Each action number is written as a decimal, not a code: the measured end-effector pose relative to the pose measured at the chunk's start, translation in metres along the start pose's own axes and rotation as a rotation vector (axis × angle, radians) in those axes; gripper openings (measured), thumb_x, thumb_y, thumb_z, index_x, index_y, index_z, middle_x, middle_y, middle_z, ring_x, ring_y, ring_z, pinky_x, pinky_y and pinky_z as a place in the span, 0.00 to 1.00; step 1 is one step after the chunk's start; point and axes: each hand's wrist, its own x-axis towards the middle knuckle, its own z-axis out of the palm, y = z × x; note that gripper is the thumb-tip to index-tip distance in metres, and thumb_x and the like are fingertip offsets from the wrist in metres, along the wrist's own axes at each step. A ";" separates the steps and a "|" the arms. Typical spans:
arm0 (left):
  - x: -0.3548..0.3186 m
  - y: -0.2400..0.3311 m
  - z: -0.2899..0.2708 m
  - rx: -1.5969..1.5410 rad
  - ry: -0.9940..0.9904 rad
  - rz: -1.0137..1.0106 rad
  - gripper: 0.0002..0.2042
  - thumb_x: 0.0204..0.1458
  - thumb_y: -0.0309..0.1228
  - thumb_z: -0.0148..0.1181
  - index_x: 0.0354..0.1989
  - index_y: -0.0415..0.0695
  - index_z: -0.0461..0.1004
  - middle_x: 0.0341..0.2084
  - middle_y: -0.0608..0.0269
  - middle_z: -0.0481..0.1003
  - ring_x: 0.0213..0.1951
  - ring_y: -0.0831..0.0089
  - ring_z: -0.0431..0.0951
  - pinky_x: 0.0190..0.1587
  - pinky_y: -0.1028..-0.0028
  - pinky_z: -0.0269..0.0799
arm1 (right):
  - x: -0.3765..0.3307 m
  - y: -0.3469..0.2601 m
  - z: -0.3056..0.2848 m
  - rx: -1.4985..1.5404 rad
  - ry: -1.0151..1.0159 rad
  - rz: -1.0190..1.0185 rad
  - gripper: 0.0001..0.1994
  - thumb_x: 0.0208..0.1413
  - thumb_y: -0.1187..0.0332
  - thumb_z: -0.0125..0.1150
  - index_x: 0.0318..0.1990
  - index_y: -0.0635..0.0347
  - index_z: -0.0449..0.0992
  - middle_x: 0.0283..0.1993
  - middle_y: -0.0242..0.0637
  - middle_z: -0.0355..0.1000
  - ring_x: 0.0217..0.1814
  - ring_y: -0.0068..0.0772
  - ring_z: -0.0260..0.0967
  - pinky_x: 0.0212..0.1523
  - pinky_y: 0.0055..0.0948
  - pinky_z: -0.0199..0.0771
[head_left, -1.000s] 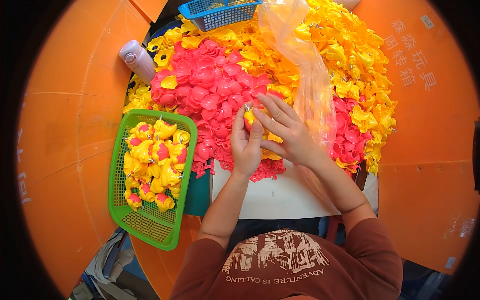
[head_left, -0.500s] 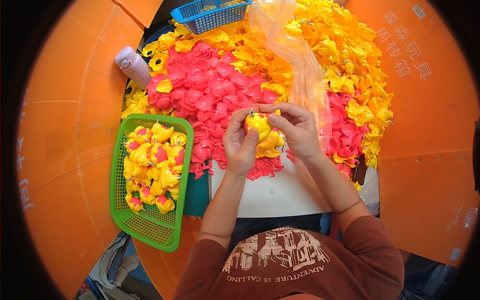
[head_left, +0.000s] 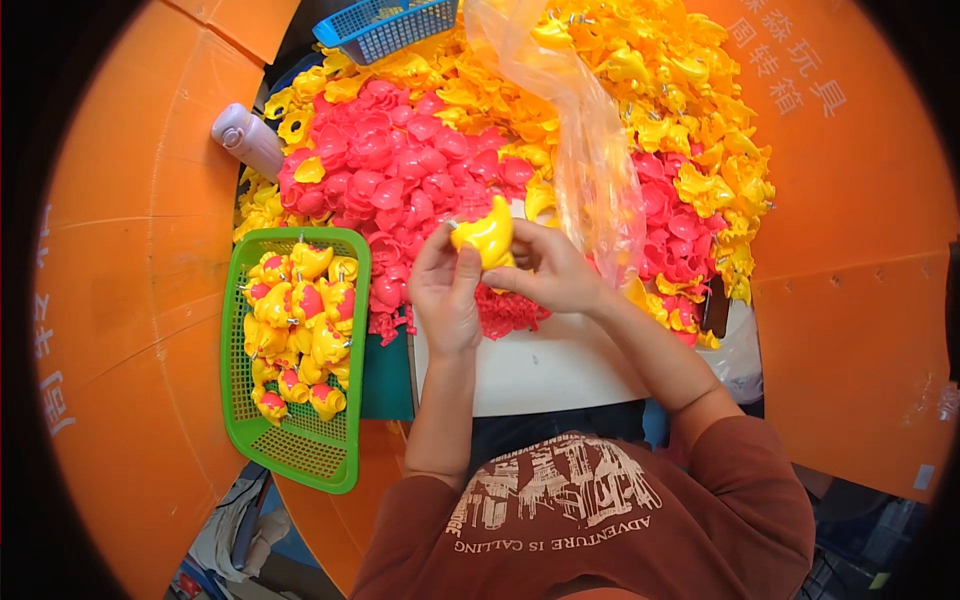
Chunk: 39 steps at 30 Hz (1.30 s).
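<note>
My left hand [head_left: 446, 295] is closed round a glossy yellow plastic toy piece [head_left: 486, 234], its thumb laid against the near side. A small metal pin juts from the piece's left end. On the other side, my right hand [head_left: 556, 268] grips the same piece low down, with its thumb underneath and its fingers partly hidden behind. Beyond both hands lies a heap of pink plastic shells [head_left: 385, 165]. Small pink parts [head_left: 508, 312] lie just under the hands, at the edge of the white work surface [head_left: 560, 370].
To the left stands a green basket [head_left: 343, 440] with several yellow-and-pink toys [head_left: 300, 310]. Yellow plastic parts [head_left: 680, 70] are heaped at the back and right, partly under a clear plastic bag [head_left: 590, 150]. A blue basket [head_left: 390, 35], a lilac bottle [head_left: 248, 140] and orange panels [head_left: 850, 200] surround them.
Both hands have turned the toy piece, so its pink patches no longer show and a yellow curved side faces up. The right hand has shifted lower on it. The whole view has shifted slightly.
</note>
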 end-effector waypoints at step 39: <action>0.024 -0.013 -0.015 0.044 0.049 -0.305 0.10 0.52 0.20 0.49 0.43 0.35 0.65 0.35 0.53 0.75 0.24 0.70 0.78 0.21 0.80 0.73 | -0.004 0.031 -0.046 -1.203 0.116 -0.139 0.07 0.42 0.73 0.59 0.32 0.59 0.76 0.31 0.37 0.70 0.38 0.42 0.68 0.36 0.36 0.70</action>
